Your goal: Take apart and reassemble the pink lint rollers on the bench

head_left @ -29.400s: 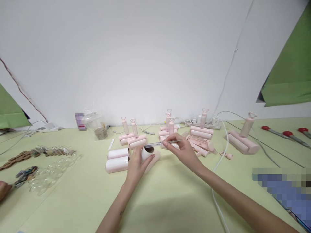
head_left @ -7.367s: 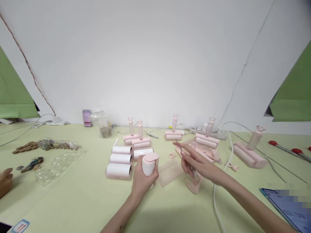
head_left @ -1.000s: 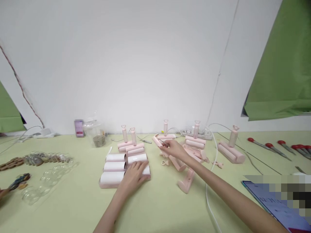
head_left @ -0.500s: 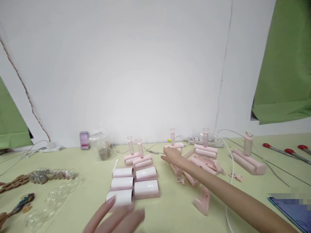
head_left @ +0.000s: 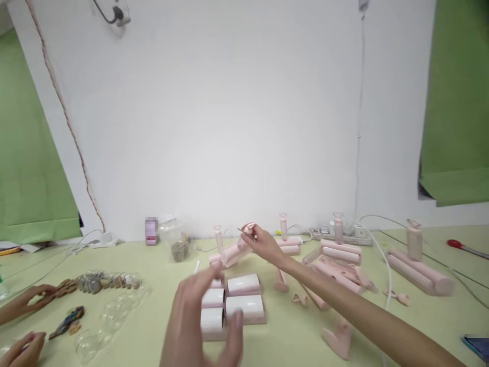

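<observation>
My right hand is closed at the raised end of a tilted pink roller, which looks like a lint roller, gripping its handle. A thin pointed tool also juts from these fingers; its kind is unclear. Close to the camera, my left hand is empty with thumb and fingers apart, slightly blurred. Behind and beside it lie several white paper rolls in pink holders, partly hidden by the hand. Another pink roller stands with its handle upright, just left of the tilted one.
More pink rollers and loose pink parts lie to the right, near a white cable. At left, another person's hands are by brown pieces and clear round containers. A plastic tub stands against the wall.
My right hand has moved left and up from the table, and one pink roller is now tilted in its grip. My left hand has risen higher into view. The camera has turned left.
</observation>
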### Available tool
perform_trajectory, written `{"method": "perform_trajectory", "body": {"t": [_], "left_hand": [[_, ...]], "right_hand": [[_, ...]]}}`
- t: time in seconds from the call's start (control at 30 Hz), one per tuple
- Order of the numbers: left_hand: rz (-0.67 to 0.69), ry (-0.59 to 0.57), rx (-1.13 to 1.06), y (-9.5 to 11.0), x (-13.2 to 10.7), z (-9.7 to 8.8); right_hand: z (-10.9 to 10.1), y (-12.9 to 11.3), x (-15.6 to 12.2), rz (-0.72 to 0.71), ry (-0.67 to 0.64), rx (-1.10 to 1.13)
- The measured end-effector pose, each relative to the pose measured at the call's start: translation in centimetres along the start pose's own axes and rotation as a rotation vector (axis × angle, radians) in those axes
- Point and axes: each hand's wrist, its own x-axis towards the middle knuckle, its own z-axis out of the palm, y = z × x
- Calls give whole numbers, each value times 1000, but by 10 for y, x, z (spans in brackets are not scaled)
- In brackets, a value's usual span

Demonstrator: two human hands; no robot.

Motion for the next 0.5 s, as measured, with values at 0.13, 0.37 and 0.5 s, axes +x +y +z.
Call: {"method": "perform_trajectory", "body": {"t": [0.13,0.37,0.5], "left_hand": [[-180,-149,-185,-4,34,47],[-169,-895,-774,13,-12,131],[-258,-880,-558,19,-37,144]], "right_hand": [[-57,-11,-51,-53,62,56],[-75,2,-148,127,-206,243],[-85,10,-175,309,-212,465]]}}
